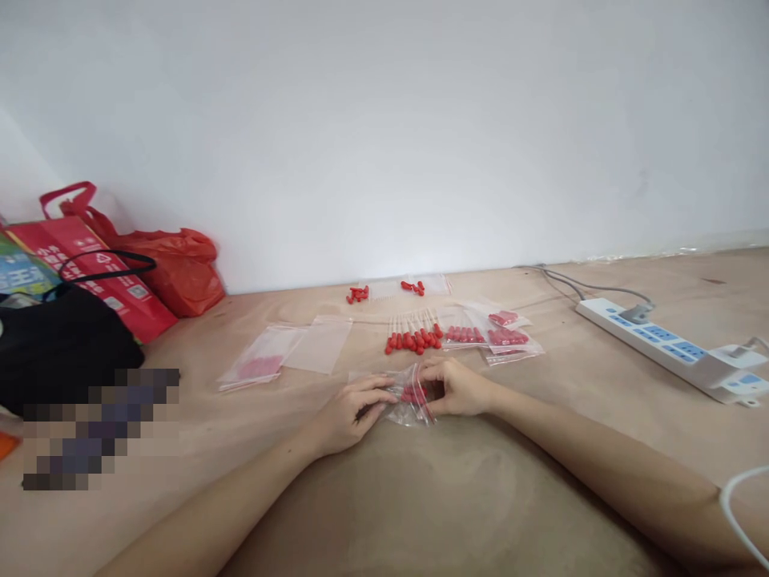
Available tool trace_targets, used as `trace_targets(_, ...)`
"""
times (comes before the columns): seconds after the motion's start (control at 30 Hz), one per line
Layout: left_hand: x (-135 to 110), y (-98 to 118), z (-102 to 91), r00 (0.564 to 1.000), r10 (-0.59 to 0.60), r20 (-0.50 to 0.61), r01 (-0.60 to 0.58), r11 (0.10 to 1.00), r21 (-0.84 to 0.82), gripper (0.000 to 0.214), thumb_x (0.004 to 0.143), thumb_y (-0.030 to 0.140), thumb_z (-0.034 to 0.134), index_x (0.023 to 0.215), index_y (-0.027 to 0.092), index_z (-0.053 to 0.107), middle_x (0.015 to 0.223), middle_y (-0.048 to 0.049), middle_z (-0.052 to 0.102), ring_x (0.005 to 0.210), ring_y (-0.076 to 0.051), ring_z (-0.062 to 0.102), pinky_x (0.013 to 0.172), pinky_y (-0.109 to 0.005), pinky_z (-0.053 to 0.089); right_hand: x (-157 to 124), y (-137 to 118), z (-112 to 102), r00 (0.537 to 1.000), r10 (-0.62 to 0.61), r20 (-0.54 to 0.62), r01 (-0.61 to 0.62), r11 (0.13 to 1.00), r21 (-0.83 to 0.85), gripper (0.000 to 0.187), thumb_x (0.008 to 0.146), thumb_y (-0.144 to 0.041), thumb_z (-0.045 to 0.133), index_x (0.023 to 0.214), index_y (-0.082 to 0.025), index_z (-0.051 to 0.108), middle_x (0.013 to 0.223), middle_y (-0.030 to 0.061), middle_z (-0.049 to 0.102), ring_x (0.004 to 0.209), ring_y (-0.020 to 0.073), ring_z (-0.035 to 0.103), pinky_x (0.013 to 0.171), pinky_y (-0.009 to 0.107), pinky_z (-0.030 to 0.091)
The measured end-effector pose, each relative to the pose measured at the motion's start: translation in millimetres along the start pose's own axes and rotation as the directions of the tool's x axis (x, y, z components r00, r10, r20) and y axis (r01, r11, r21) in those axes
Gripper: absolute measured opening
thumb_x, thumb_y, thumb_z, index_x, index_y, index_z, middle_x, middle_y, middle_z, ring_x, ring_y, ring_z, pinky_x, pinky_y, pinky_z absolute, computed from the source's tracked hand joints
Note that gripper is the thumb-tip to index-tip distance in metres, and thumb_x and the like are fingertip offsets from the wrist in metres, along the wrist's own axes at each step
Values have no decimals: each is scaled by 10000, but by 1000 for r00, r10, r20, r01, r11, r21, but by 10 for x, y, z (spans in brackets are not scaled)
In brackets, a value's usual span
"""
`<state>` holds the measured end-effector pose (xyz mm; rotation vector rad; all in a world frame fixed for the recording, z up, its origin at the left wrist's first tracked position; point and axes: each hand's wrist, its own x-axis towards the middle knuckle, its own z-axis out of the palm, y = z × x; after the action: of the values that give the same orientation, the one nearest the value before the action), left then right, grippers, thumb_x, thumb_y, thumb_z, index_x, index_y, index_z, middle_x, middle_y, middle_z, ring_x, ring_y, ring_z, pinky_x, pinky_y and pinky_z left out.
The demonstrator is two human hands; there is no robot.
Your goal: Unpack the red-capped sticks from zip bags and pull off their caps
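Between my hands, low over the wooden surface, is a clear zip bag (397,413) with red-tipped pieces (414,393) showing at its right end. My left hand (352,413) grips the bag's left side, fingers curled. On the right side, my right hand (457,388) pinches the bag near the red pieces; its fingertips are partly hidden. Just beyond lies a row of red-headed sticks (414,338), pale stems pointing away. To their right are filled zip bags (508,337) with red heads inside. Flat plastic bags (318,344) lie to the left.
More red pieces (358,294) and small bags lie by the wall. A white power strip (654,340) with a grey plug and cable is at right. Red bags (186,272) and a black bag (72,344) stand at left. A white cord (736,513) crosses my right forearm.
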<state>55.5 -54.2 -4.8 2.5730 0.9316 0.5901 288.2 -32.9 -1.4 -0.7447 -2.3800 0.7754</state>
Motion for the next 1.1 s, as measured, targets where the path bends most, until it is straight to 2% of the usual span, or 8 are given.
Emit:
trace_targets(0.1, -1, 16, -26, 999, -29, 32, 29, 1000, -1, 284, 846, 184, 377, 1012, 237, 600, 1207, -46, 531, 1125, -171, 475, 949, -338, 382, -3, -15, 28, 999, 43, -19, -43, 999, 10, 167, 666, -190, 591, 825, -170, 637, 777, 16, 587, 660, 107, 520, 579, 203, 402)
trace_targets(0.23, -6, 61, -65, 996, -67, 54, 68, 997, -23, 255, 842, 203, 386, 1033, 222, 553, 1201, -51, 531, 1133, -177, 463, 951, -347, 377, -5, -24, -23, 997, 75, -36, -78, 992, -95, 108, 577, -100, 557, 660, -169, 562, 611, -35, 494, 571, 86, 430, 525, 190, 346)
trace_targets(0.43, -13, 111, -96, 990, -131, 59, 133, 991, -24, 358, 835, 225, 410, 1193, 202, 411, 1224, -76, 506, 1111, -176, 474, 946, -345, 382, -19, -42, -158, 993, 121, 5, -119, 982, -149, 155, 530, -54, 496, 635, -169, 496, 631, -34, 494, 572, 79, 413, 510, 188, 328)
trace_targets(0.6, 2, 131, -134, 976, -65, 209, 50, 996, 78, 415, 871, 267, 372, 1285, 295, 360, 1376, -41, 339, 1265, -210, 293, 1037, -427, 244, -41, 17, -329, 977, 210, 46, -214, 973, 83, 176, 583, -77, 505, 734, -160, 542, 692, -21, 581, 597, 82, 512, 544, 197, 401)
trace_targets(0.73, 24, 170, -162, 932, -87, 353, 27, 985, 171, 386, 888, 321, 352, 1266, 398, 361, 1444, -6, 173, 1315, -287, 130, 1027, -567, 95, -95, 138, -643, 938, 345, 19, -328, 869, 371, 166, 627, -182, 594, 787, -151, 561, 755, 22, 638, 671, 115, 592, 599, 238, 462)
trace_targets(0.9, 30, 181, -165, 924, -91, 372, 27, 985, 173, 375, 899, 358, 316, 1270, 415, 338, 1453, 10, 125, 1320, -293, 88, 1017, -590, 57, -15, 267, -893, 852, 442, -282, -253, 817, 518, 270, 621, -313, 665, 812, -154, 560, 720, 29, 638, 603, 110, 588, 582, 256, 480)
trace_targets(1.0, 18, 157, -151, 929, -82, 362, 22, 986, 167, 376, 900, 367, 308, 1272, 419, 331, 1453, 11, 123, 1320, -293, 89, 1019, -588, 55, 200, 281, -808, 764, 420, -489, -140, 849, 510, 291, 636, -334, 658, 838, -154, 550, 732, 31, 624, 642, 119, 597, 612, 266, 487)
trace_targets(1.1, 3, 136, -135, 941, -60, 332, 11, 989, 149, 373, 898, 368, 316, 1268, 418, 339, 1449, 16, 140, 1319, -290, 106, 1023, -582, 61, 448, 281, -603, 707, 287, -646, -100, 945, 310, 266, 675, -312, 620, 878, -159, 545, 745, 28, 606, 649, 121, 586, 620, 273, 485)
